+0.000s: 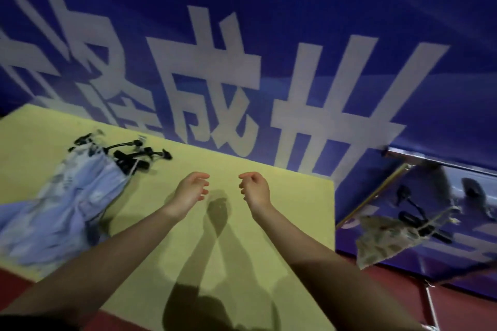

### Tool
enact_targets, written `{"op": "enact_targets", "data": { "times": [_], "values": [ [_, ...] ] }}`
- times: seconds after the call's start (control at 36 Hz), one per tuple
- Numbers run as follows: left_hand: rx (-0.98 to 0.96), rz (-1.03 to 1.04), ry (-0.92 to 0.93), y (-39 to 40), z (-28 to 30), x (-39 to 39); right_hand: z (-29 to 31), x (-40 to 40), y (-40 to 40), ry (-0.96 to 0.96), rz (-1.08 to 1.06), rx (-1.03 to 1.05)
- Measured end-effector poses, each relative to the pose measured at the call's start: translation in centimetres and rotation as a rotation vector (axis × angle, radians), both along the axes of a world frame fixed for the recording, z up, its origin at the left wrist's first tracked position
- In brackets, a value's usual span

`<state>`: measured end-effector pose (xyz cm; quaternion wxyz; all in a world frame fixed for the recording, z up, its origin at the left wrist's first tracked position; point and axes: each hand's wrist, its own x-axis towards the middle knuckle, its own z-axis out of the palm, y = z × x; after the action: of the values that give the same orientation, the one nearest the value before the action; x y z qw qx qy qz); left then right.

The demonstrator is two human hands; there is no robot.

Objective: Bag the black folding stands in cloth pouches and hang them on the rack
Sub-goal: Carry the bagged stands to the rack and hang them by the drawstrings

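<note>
Two hands, left hand (191, 188) and right hand (255, 187), are hovering over the yellow table (269, 236), fingers loosely curled, holding nothing, probably between items. Further left, one heap of pale blue pouches (67, 207) is lying beside a tangle of black stands (134, 154), count unclear, awaiting bagging. Far right, at least one filled pouch (387, 236) is hanging from the rack (376, 196).
</note>
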<state>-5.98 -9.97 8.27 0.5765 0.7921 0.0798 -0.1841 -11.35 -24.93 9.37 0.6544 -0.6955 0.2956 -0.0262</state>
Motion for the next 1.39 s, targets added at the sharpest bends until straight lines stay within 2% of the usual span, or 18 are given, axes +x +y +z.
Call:
{"op": "enact_targets", "data": {
  "times": [0.11,0.28,0.39,0.5,0.58,0.72,0.89,1.0,1.11,1.25,1.39],
  "values": [
    [0.058,0.021,-0.078,9.6,0.5,4.3,-0.3,4.5,8.6,0.055,0.023,0.038],
    [0.260,0.116,-0.219,25.1,0.4,9.4,-1.0,11.3,21.8,0.173,0.205,0.095],
    [0.396,0.128,-0.193,32.4,0.0,11.3,-2.2,14.9,27.6,0.301,0.247,0.174],
    [0.316,0.178,-0.111,36.7,-2.3,12.6,-4.1,17.5,31.8,0.429,0.299,0.132],
    [0.276,0.047,-0.108,36.6,-3.1,13.1,-5.7,18.6,33.5,0.508,0.255,0.177],
    [0.266,-0.121,-0.053,34.4,-3.7,15.0,-8.1,20.5,35.1,0.519,0.146,0.401],
    [0.189,-0.128,0.076,31.8,-4.9,15.9,-12.2,22.2,35.1,0.486,0.091,0.347],
    [0.113,-0.057,0.098,31.4,-5.0,16.5,-9.7,20.6,33.9,0.382,0.144,0.402],
    [0.053,-0.065,0.042,31.6,-4.0,17.0,-6.1,19.0,32.2,0.217,0.277,0.451],
    [-0.100,-0.142,-0.046,29.8,-1.9,16.8,-1.3,17.7,29.4,0.017,0.367,0.277],
    [-0.248,-0.130,-0.067,25.0,1.0,16.8,0.9,17.6,26.7,-0.143,0.324,0.089]
  ]
}}
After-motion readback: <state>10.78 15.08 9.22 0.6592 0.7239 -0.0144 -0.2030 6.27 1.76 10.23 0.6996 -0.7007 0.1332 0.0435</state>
